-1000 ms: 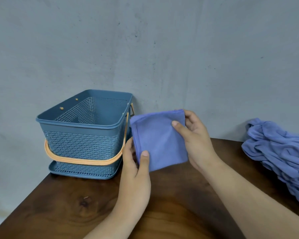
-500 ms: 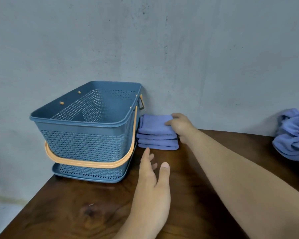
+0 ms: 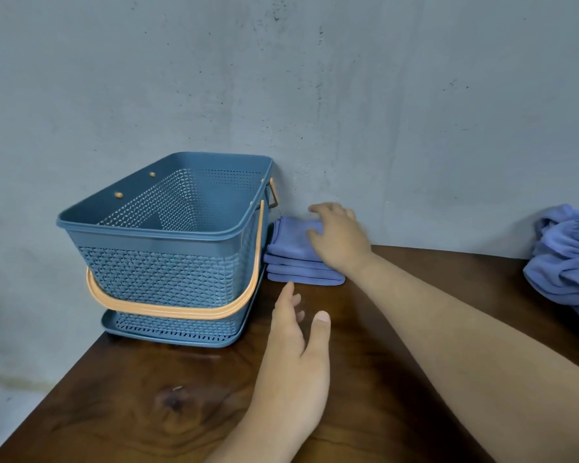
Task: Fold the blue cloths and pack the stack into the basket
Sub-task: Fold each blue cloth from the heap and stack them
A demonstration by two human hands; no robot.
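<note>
Brown wood first: saw the counter (image 3: 147,412) filling the lower frame and carrying everything, set against a grey wall (image 3: 315,95). Found the blue basket (image 3: 147,230) next, upright at the back left of the counter. Noted its orange handle (image 3: 168,310) dropped down round the sides, presumably to leave the mouth free for packing. Saw no cloth in the part of the inside on view.

Spotted a heap of unfolded blue cloths (image 3: 565,262) at the far right edge, well apart from the basket, likely kept there as the supply to draw from.

Caught the left hand (image 3: 295,355) near the middle, low over the counter, fingers straight, thumb apart, holding nothing. Placed it just short of the pile and judged it ready to steady or square the edges.

Made out the stack of folded cloths (image 3: 295,259) just beside the basket's right side and close to the wall behind, probably parked there for a short lift over the rim.

Saw the right hand (image 3: 338,242) palm down over the top cloth, fingers loosely spread and gripping nothing. Could not tell through the blur whether pressed flat or barely touching. Judged the folding part done and the packing not yet begun.
</note>
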